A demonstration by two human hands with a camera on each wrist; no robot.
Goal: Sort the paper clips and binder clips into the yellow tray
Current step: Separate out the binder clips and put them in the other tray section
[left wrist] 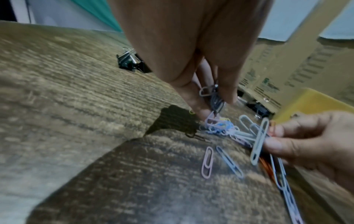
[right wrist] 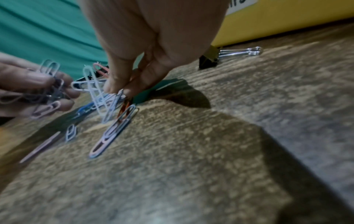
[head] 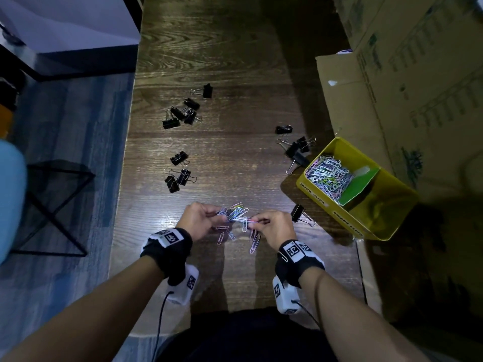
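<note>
A small heap of coloured paper clips (head: 236,214) lies near the front of the dark wooden table (head: 222,61). My left hand (head: 201,218) pinches a few paper clips (left wrist: 212,97) at the heap's left side. My right hand (head: 269,226) pinches paper clips (right wrist: 122,106) at its right side, and some hang from the fingers. Loose clips (head: 254,242) lie below the hands. The yellow tray (head: 392,212) stands to the right, one compartment filled with paper clips (head: 328,176). Black binder clips lie in groups at left (head: 180,114), (head: 179,173) and near the tray (head: 295,147).
One binder clip (head: 299,214) lies just right of my right hand, beside the tray's front wall. A green card (head: 359,185) divides the tray. Large cardboard boxes (head: 407,74) rise along the table's right side. A black wire stool (head: 52,205) stands on the floor at left.
</note>
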